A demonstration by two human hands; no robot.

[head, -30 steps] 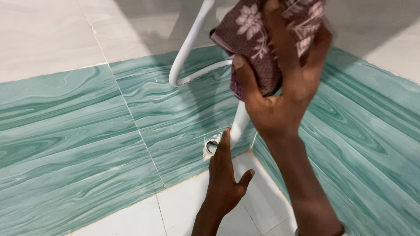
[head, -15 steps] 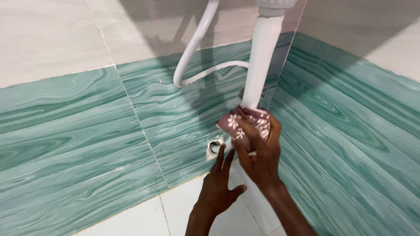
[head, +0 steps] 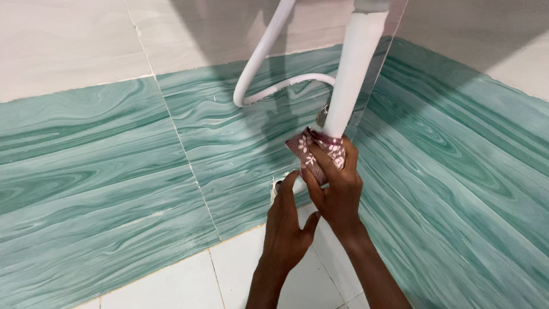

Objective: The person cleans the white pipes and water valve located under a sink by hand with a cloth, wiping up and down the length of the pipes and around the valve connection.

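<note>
My right hand [head: 337,191] is wrapped around the lower part of the white drain pipe [head: 351,74], fingers curled and pressing a maroon cloth with a pale flower print [head: 315,150] against it. The cloth sits bunched around the pipe just above my knuckles, with the thumb lying across its front. The pipe runs up and slightly to the right from my grip and leaves the top of the view.

My left hand [head: 289,223] rests below and just left of the right one, the two touching at the thumb side. Its fingers are held together and extended, the tips reaching the rough round hole in the wall [head: 279,185] where the pipe meets the tile. It grips nothing that I can see.

A thinner white hose [head: 260,63] loops down to the left of the pipe and bends back right behind it. A small metal fitting [head: 322,116] shows just beside the pipe above the cloth.

The walls carry green marbled tiles [head: 103,166] low down and pale tiles [head: 63,46] above. The floor [head: 183,283] is white tile.
</note>
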